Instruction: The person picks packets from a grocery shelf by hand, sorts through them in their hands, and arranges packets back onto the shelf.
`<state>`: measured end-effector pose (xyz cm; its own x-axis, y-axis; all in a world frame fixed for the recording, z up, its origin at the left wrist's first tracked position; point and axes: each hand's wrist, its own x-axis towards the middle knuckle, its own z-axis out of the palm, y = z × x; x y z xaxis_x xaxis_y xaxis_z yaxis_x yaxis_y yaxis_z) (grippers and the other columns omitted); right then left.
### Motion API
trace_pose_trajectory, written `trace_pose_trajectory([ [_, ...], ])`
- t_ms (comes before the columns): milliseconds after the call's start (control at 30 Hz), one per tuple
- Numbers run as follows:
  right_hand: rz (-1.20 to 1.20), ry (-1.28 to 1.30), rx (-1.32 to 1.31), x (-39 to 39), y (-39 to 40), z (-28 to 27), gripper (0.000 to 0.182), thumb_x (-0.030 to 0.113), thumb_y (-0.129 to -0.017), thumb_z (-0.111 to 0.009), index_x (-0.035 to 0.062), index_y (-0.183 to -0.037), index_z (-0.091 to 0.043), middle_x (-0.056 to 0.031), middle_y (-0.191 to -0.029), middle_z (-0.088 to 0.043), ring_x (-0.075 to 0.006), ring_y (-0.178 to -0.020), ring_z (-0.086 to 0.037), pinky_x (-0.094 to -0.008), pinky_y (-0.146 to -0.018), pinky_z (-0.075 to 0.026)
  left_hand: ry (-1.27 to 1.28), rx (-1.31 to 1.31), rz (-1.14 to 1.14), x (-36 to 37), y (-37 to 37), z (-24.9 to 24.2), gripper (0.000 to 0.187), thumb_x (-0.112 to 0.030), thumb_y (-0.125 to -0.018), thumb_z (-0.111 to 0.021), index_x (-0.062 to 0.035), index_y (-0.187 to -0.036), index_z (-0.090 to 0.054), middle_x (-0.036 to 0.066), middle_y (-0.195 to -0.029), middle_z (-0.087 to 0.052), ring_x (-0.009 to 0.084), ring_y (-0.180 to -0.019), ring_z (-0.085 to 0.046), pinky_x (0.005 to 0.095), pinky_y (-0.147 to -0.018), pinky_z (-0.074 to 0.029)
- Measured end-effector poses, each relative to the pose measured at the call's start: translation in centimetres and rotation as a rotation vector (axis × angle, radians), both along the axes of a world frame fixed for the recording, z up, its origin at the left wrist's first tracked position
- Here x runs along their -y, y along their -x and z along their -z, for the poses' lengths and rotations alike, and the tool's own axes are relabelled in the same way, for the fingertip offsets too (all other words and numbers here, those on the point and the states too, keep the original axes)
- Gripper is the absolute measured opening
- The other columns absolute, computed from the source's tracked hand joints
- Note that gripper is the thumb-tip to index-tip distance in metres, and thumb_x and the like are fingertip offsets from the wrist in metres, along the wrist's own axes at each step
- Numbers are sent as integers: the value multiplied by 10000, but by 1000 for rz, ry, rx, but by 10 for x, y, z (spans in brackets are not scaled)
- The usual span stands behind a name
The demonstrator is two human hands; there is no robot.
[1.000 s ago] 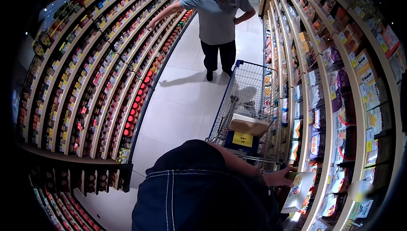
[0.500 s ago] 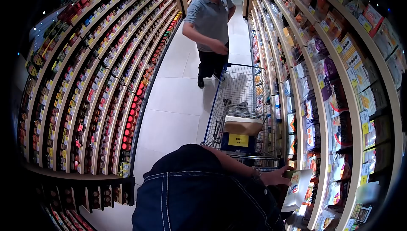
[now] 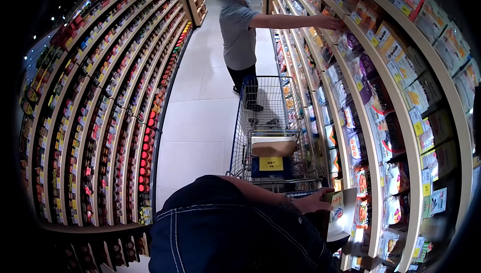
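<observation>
Much of the person's near side is hidden: a dark denim garment [image 3: 215, 233] with pale double stitching fills the bottom of the view, the right hand cannot be seen, and how open or closed it is cannot be told. The left hand [image 3: 313, 203] reaches across in front of the garment and pinches the near edge of a carton [image 3: 346, 214], fingers set a small way apart; the thumb is hard to make out, and the carton's lower end is partly lost in shadow. The carton is pale, with a bright, glossy-looking panel and a small print of a red and blue swirl beside the fingers; its lettering is too small to read. It hangs tilted just beside the right-hand shelves [image 3: 373, 213], near the handle end of a wire shopping cart [image 3: 260, 77]. In the cart, a tan block [image 3: 274, 149] sits behind a yellow sign [image 3: 271, 164]. The dark edges of the view swallow the outer shelf ends. Half a second earlier the other person [image 3: 239, 35] held a forearm across the body; now that arm stretches to the right-hand shelves. The carton is still in the left hand, its swirl print closer to the fingertips.
</observation>
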<state>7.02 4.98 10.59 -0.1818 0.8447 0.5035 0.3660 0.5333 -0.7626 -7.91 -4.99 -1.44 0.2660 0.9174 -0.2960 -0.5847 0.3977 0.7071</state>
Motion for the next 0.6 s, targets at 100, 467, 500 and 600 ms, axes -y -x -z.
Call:
trace_pose_trajectory([
  [100,18,1,-16,3,-8,-2,391,229,-769,-508,62,-1121,-496,-174,-1159,-464,-296,-1065,-455,-364,-879,-378,41,66,-17,1,-2,3,773,-142,-732,-657,-150,-1339,-180,75,-1177,-405,177,-1056,-442,316,-856,-418],
  [467,110,14,-55,7,-35,-1,404,223,-777,-498,64,-1148,-481,-168,-1189,-448,-288,-1090,-442,-364,-898,-368,-25,-7,-25,-5,-7,9,728,-197,-728,-676,-75,-1299,-242,86,-1099,-465,156,-981,-472,266,-774,-425],
  [500,119,17,-56,7,-37,-1,406,223,-778,-497,64,-1150,-480,-168,-1192,-446,-288,-1092,-441,-364,-899,-367,-31,-13,-19,-6,-7,11,728,-195,-728,-676,-72,-1299,-242,88,-1099,-465,158,-984,-469,265,-781,-421],
  [600,152,17,-68,8,-44,-1,410,221,-780,-495,65,-1158,-476,-166,-1200,-442,-286,-1098,-437,-364,-904,-365,-33,-15,-13,-8,-8,8,732,-194,-727,-674,-63,-1302,-240,95,-1105,-462,165,-1000,-461,271,-809,-407],
])
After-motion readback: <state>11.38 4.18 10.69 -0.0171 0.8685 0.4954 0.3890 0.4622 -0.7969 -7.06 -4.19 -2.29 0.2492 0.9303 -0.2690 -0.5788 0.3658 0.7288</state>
